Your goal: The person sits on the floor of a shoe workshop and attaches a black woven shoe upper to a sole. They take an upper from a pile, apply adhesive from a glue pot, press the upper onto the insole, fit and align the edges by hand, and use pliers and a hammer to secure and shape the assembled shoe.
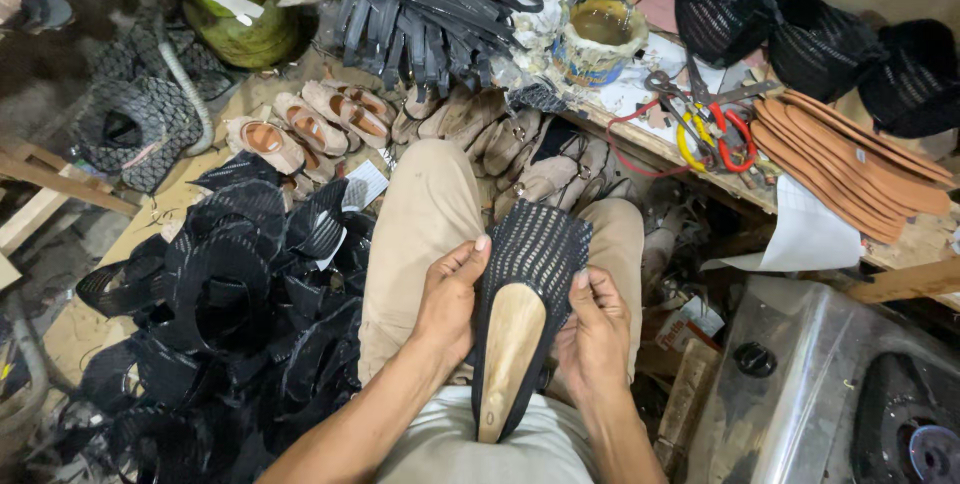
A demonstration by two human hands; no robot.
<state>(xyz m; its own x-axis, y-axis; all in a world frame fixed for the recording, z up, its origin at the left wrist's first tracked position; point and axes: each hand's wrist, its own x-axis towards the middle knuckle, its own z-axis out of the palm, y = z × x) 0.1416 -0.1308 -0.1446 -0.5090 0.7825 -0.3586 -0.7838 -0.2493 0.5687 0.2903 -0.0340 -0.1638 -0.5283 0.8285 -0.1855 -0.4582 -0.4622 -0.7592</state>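
On my lap I hold a black mesh shoe upper (535,249) pulled over a pale wooden last (508,344). My left hand (450,299) grips the left edge of the upper, thumb on the mesh. On the other side my right hand (592,329) clasps its right edge, thumb pressed on the fabric. The last's narrow end points toward my waist.
A heap of black mesh uppers (230,324) lies left of my knee. Tan sandals (320,124) sit ahead on the floor. The bench at right holds a glue tin (598,39), scissors (712,129), stacked brown insoles (850,164) and more black uppers (800,34). A metal stove (820,384) stands lower right.
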